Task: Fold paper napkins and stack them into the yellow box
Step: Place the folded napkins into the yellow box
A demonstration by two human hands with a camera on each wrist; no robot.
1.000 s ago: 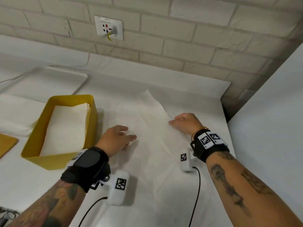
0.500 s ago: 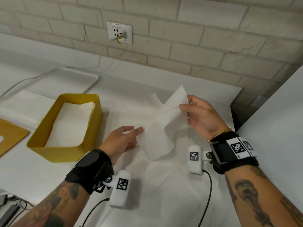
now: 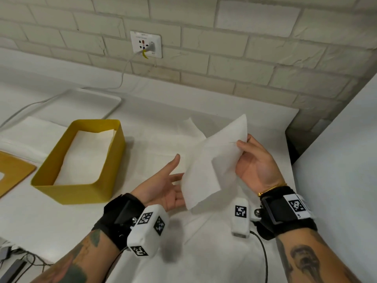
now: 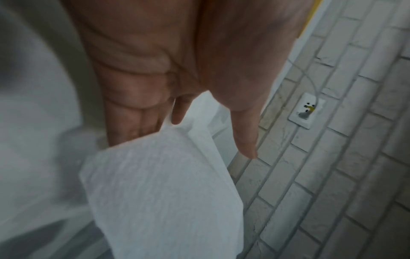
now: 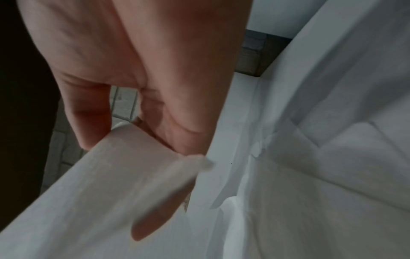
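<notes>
A white paper napkin hangs in the air over the table, pinched near its upper right edge by my right hand. In the right wrist view the thumb lies on one face of the napkin and the fingers on the other. My left hand is palm up with straight fingers, under the napkin's lower left edge. From the left wrist, the napkin covers the fingertips. The yellow box stands at the left with folded white napkins inside.
Unfolded white napkins lie spread on the table under my hands. A white tray sits behind the box, and an orange board at the far left. A brick wall with a socket and cable is behind; a white panel stands at right.
My right hand has lifted a napkin off the spread pile and turned palm inward. My left hand has turned from palm down on the table to palm up under the napkin.
</notes>
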